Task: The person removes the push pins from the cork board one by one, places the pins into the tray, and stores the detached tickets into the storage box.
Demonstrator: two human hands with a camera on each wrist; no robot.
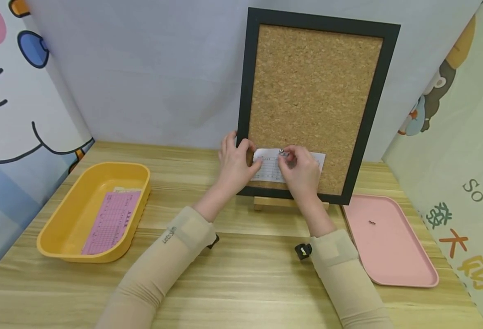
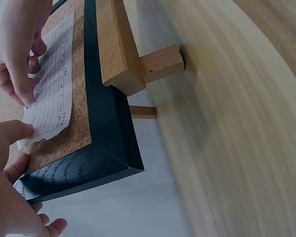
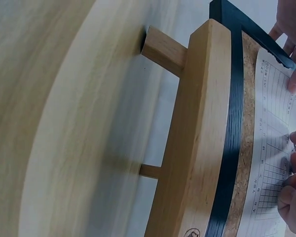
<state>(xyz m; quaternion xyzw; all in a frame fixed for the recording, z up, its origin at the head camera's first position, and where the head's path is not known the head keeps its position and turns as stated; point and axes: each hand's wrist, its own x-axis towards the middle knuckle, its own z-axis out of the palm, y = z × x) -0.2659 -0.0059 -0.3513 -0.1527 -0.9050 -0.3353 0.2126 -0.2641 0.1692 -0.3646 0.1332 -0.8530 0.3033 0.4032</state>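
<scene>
A cork board (image 1: 313, 98) in a black frame (image 1: 244, 114) stands on a small wooden easel (image 1: 266, 202). A white printed slip (image 1: 269, 170) lies flat against its lower cork. My left hand (image 1: 241, 153) grips the frame's left edge, with the thumb on the slip's left end (image 2: 52, 84) and the fingers behind the frame (image 2: 103, 123). With its fingertips my right hand (image 1: 286, 157) pinches a silver pushpin (image 1: 281, 151) at the slip's top edge. In the right wrist view the right hand's curled fingers (image 3: 292, 190) rest on the slip (image 3: 274, 143).
A yellow tray (image 1: 56, 214) with a pink printed sheet (image 1: 112, 221) sits at the left. At the right, a pink tray (image 1: 406, 256) holds one small pin (image 1: 371, 223). The wooden table (image 1: 249, 278) is walled by light panels behind and at both sides.
</scene>
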